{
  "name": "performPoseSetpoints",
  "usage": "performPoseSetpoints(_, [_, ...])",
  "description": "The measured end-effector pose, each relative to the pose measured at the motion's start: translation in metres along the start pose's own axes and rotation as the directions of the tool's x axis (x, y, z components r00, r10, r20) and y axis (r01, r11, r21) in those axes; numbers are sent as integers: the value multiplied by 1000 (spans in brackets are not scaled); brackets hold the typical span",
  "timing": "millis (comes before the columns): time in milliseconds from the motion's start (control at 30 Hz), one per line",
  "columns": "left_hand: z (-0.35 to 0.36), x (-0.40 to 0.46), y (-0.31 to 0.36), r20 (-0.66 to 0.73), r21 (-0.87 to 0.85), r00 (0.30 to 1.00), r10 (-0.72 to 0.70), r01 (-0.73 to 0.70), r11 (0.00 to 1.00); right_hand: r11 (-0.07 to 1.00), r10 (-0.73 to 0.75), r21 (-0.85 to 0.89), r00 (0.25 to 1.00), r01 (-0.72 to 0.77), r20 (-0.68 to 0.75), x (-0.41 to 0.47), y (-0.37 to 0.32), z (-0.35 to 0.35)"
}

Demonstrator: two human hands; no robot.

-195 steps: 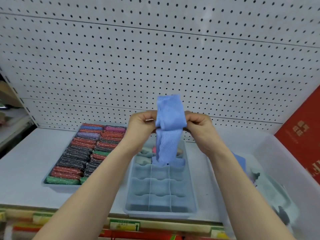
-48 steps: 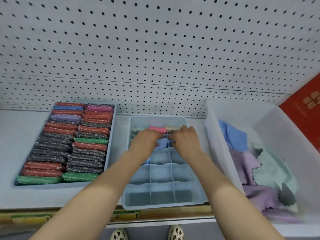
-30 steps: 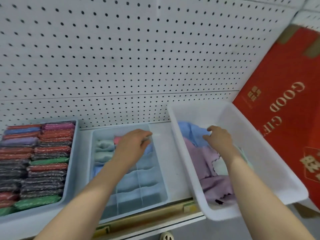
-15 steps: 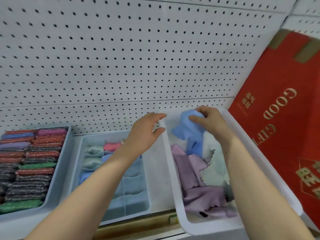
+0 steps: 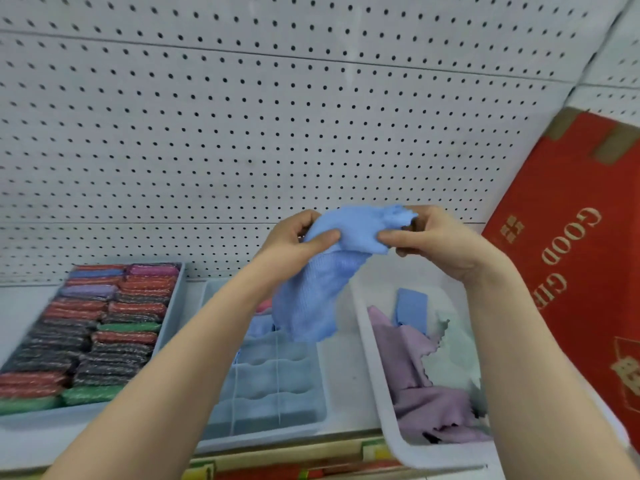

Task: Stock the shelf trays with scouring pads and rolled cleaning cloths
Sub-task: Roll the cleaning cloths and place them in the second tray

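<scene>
Centre frame: I see both hands holding a blue cloth [image 5: 332, 271] up in front of the pegboard. Left hand [image 5: 298, 242] and right hand [image 5: 433, 239] each pinch its top edge; the rest hangs over the divided tray [image 5: 270, 379]. Step, as I judge: straightening before rolling. Next: roll tight, seat in a free cell.

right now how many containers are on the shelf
3. The tray of scouring pads sits at the left, the divided tray in the middle behind the left forearm, and the white bin of loose cloths at the right. More could lie outside the view.
</scene>
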State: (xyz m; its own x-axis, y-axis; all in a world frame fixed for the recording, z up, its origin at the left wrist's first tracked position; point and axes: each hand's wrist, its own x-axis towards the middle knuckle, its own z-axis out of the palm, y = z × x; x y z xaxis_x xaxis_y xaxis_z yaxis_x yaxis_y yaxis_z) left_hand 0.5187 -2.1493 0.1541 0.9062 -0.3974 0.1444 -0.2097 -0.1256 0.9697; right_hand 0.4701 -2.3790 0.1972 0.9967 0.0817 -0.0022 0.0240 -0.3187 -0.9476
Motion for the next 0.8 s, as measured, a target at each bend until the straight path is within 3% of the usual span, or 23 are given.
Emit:
performPoseSetpoints(100, [-14,-18,-4,30,-118,997,-66,70,991,985,10,174,1000,-9,-7,4,3,25])
performPoseSetpoints(200, [-21,-28,-6,37,-134,999,-14,19,991,980,-11,199,998,-1,61,7,-3,53])
performPoseSetpoints(300, [-32,-34,-6,-48,-146,998,27,-34,989,963,-25,268,998,7,65,9,-10,74])
performPoseSetpoints(433, [-45,-45,-7,-51,-198,999,11,-21,980,886,-98,463,984,19,147,12,-11,84])
performPoseSetpoints(533, [-50,-50,-9,-39,-232,999,17,-26,972,930,-155,364,957,57,246,12,-11,91])
performPoseSetpoints(700, [-67,-52,-9,-289,-253,957,12,-88,963,966,-52,256,998,41,35,16,-11,102])
performPoseSetpoints(800, [-82,-53,-10,-338,-276,941,-8,-90,957,965,-21,260,1000,19,5,15,-9,99])
